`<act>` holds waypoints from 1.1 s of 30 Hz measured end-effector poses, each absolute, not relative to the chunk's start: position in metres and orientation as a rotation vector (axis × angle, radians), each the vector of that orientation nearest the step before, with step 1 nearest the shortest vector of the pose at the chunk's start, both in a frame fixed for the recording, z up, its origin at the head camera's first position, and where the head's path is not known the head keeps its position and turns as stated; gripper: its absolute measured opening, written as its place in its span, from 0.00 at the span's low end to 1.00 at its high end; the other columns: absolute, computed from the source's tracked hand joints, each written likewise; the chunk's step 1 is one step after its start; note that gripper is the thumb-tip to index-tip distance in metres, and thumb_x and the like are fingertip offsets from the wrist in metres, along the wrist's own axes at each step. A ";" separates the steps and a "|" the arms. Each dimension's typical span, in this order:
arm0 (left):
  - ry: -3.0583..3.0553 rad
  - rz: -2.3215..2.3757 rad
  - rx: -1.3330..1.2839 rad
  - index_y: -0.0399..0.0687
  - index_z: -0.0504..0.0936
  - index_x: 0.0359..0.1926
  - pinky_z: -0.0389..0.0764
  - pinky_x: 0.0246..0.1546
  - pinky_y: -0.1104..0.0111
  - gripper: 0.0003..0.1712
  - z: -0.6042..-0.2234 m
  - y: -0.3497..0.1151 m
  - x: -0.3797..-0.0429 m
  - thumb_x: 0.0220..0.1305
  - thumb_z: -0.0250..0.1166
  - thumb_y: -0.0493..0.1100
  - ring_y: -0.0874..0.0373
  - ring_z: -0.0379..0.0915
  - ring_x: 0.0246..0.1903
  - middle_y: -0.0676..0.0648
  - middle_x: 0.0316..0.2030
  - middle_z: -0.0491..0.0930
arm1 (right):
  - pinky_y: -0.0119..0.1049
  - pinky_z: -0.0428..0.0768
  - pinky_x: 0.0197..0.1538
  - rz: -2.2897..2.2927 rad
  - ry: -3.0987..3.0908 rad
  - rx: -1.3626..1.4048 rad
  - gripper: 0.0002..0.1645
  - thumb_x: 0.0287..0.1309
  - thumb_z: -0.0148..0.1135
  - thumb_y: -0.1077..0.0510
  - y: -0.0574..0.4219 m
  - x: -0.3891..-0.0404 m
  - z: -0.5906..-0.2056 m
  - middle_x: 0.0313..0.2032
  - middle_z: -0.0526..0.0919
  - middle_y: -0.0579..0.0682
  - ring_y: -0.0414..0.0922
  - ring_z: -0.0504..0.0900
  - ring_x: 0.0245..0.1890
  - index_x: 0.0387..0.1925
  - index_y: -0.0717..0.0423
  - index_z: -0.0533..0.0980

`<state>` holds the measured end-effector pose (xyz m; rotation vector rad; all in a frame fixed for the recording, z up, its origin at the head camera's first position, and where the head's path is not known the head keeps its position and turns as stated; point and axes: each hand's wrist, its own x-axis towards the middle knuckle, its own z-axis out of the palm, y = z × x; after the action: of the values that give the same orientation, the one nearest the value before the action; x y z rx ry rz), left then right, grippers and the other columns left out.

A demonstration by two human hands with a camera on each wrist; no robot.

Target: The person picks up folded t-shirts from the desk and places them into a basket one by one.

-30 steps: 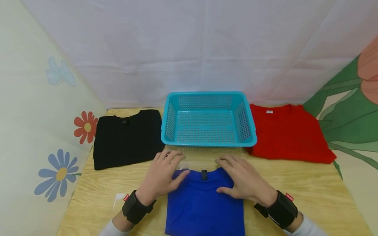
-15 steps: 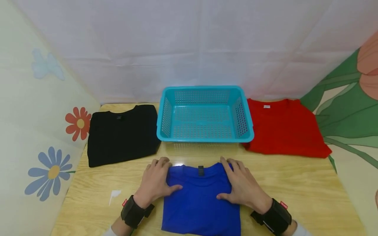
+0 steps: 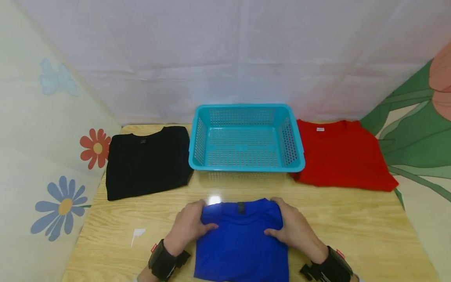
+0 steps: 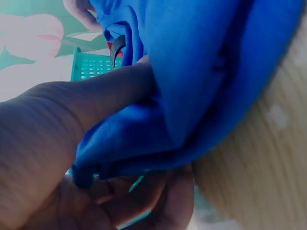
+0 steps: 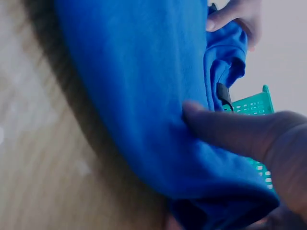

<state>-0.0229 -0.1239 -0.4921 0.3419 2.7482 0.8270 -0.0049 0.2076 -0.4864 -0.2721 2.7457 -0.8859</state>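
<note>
A folded blue T-shirt with a dark neck label lies at the front middle of the table, its collar toward the basket. My left hand grips its left shoulder edge. In the left wrist view the thumb presses on top while the fingers curl under the cloth. At the right shoulder edge, my right hand holds the shirt, thumb on top; its fingers are mostly hidden below. The shirt's edge stands a little off the wood in both wrist views.
Behind the shirt stands a turquoise plastic basket with nothing in it. A folded black shirt lies left of it, and a folded red shirt lies to its right. Wood-grain table; white cloth hangs behind.
Both hands have come down from above the collar to the blue T-shirt's two shoulder edges. Their fingers have curled round and under the cloth.
</note>
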 end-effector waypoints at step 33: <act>1.925 1.707 0.560 0.39 0.74 0.64 0.79 0.54 0.72 0.16 -0.514 -0.148 -0.015 0.81 0.60 0.38 0.62 0.76 0.50 0.42 0.52 0.78 | 0.39 0.80 0.67 -1.734 1.590 -0.047 0.46 0.80 0.59 0.56 0.238 0.003 -0.486 0.75 0.71 0.63 0.47 0.78 0.69 0.82 0.72 0.46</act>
<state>-0.0154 -0.1484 -0.5145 0.5604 1.9249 1.7072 0.0028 0.2384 -0.4862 -0.0467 1.5897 -1.7339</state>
